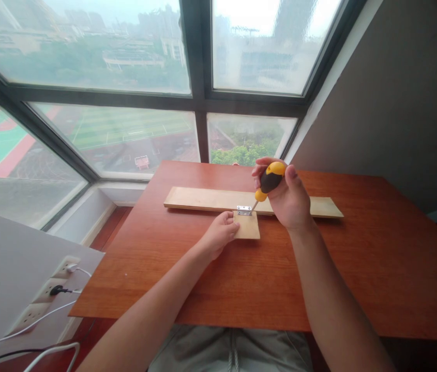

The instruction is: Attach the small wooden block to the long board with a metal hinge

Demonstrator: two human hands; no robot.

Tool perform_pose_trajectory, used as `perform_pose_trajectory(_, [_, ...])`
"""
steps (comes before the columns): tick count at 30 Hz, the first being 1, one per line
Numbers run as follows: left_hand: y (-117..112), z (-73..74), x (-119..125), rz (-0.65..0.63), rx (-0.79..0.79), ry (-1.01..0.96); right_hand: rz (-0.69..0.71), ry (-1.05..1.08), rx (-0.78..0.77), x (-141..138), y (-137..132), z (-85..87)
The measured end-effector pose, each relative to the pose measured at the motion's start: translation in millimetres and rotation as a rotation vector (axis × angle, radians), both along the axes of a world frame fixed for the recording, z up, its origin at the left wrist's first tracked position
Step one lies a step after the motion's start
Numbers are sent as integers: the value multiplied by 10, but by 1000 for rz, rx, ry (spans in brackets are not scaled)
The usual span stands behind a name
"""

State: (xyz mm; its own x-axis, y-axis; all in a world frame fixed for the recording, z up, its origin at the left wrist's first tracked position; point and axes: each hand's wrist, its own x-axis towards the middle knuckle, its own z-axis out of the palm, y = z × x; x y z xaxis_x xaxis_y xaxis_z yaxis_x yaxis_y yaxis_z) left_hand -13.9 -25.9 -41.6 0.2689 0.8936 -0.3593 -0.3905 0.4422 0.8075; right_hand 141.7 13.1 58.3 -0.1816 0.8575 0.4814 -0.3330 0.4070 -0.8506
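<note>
My right hand [290, 199] is wrapped round a stubby yellow and black screwdriver [271, 178]. Its shaft slants down to the left, and the tip is at the right end of a small silver metal bracket [244, 210]. The bracket sits at the far edge of a small square wooden board [247, 227]. With thumb and fingers, my left hand [221, 233] grips that board by its left edge. Behind it lies a long pale wooden plank [210, 199], partly covered by my right hand. Whether the tip sits in a screw is too small to tell.
Everything lies on a reddish-brown wooden table [156, 263]. Large windows [117, 129] rise beyond its far edge. Wall sockets [47, 292] with plugs and cables are low on the left. A grey sloping wall [389, 103] stands at the right.
</note>
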Motion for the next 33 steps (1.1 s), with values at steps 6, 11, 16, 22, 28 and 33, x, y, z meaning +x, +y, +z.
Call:
perform_pose_trajectory(6, [-3,7,-1,-6,13,-15,21,39,5,-4,-3,0])
perform_pose_trajectory(11, [-2,17,-5,1,4,-13,-10,15,15,-3,-9,0])
perform_pose_trajectory(16, [-4,30,1,0,-3,-2,28,31,10,8,-7,-2])
perform_pose_trajectory(22, [-3,30,8,-1,-1,5,-48,48,10,-5,27,-36])
perform_pose_trajectory(28, [4,33,13,6,-10,15,39,92,16,7,27,-23])
perform_pose_trajectory(33, [-2,37,10,4,3,-6,-27,105,31,7,48,-45])
